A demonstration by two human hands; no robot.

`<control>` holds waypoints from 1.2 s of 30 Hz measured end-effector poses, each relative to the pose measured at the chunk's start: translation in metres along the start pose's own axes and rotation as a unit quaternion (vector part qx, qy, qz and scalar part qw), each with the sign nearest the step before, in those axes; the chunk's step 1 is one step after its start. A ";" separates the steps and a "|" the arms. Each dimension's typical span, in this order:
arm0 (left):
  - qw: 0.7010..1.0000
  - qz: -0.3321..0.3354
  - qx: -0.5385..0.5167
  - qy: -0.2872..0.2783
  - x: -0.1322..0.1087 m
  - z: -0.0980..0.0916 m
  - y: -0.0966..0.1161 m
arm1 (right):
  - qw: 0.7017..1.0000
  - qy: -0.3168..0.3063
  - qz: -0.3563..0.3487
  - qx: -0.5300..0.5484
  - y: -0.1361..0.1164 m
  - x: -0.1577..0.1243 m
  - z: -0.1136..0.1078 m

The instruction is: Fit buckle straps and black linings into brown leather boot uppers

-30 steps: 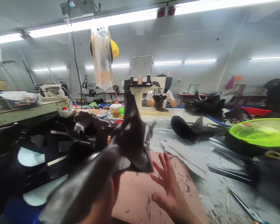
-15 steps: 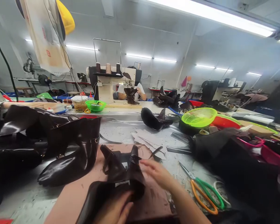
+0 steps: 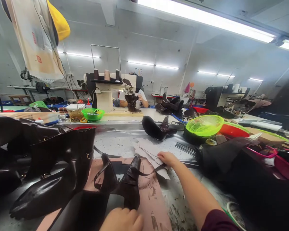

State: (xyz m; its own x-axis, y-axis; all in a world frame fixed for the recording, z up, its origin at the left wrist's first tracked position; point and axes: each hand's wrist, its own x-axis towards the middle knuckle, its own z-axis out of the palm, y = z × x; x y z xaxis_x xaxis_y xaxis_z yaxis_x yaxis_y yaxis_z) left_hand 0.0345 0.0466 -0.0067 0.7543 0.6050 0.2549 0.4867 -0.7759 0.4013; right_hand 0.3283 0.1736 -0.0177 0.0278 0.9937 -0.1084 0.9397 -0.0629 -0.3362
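A dark brown leather boot upper point(image 3: 128, 183) lies on a pink board point(image 3: 150, 192) in front of me. My left hand point(image 3: 124, 219) is closed on its near part, with the fingertips hidden from view. To the right, my right hand point(image 3: 168, 158) pinches the end of a thin leather strap point(image 3: 148, 173) that runs out from the upper. A second narrow strap point(image 3: 100, 175) loops at the upper's left side. Pale paper pieces point(image 3: 145, 149) lie just beyond my right hand.
Glossy brown boot uppers point(image 3: 60, 179) are piled at the left. Another boot piece point(image 3: 157, 128) lies farther back. Dark strips point(image 3: 186, 150), a yellow-green basket point(image 3: 204, 125) and black cloth point(image 3: 233, 173) are at the right. Across the table, a person works at a sewing machine point(image 3: 106, 96).
My right hand has moved away from the upper and now draws the strap out to the right. My left hand has closed lower down. The scissors have gone behind my right arm as the view shifted.
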 end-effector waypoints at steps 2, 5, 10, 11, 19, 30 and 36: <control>0.987 0.044 0.129 -0.083 0.041 -0.008 0.031 | 0.999 0.006 0.010 -0.039 -0.003 0.000 0.001; 0.958 -0.012 0.231 -0.169 0.119 -0.016 0.065 | 0.995 0.011 0.027 -0.090 -0.008 0.000 0.001; 0.946 -0.130 0.208 -0.214 0.206 0.009 0.043 | 0.989 0.022 0.022 -0.146 -0.004 0.003 -0.005; 0.947 -0.137 0.199 -0.212 0.211 0.017 0.033 | 0.988 0.026 0.019 -0.153 -0.004 0.003 -0.005; 0.961 -0.160 0.126 -0.186 0.201 0.044 0.003 | 0.972 0.126 0.007 -0.197 -0.010 -0.003 -0.063; 0.929 -0.152 -0.337 -0.002 0.174 0.011 0.070 | 0.823 0.470 -0.223 -0.230 -0.009 -0.144 -0.103; 0.577 -0.340 -0.723 0.167 0.082 0.003 0.090 | 0.826 0.462 -0.321 -0.029 -0.012 -0.204 0.005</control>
State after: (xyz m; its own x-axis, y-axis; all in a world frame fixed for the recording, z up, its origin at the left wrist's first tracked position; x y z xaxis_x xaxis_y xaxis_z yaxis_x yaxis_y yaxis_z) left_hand 0.1414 0.0257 0.0471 0.3611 0.8700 -0.3358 -0.4392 0.4763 0.7618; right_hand 0.3095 -0.0286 0.0033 -0.2598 0.4682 0.8445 0.8755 0.4832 0.0014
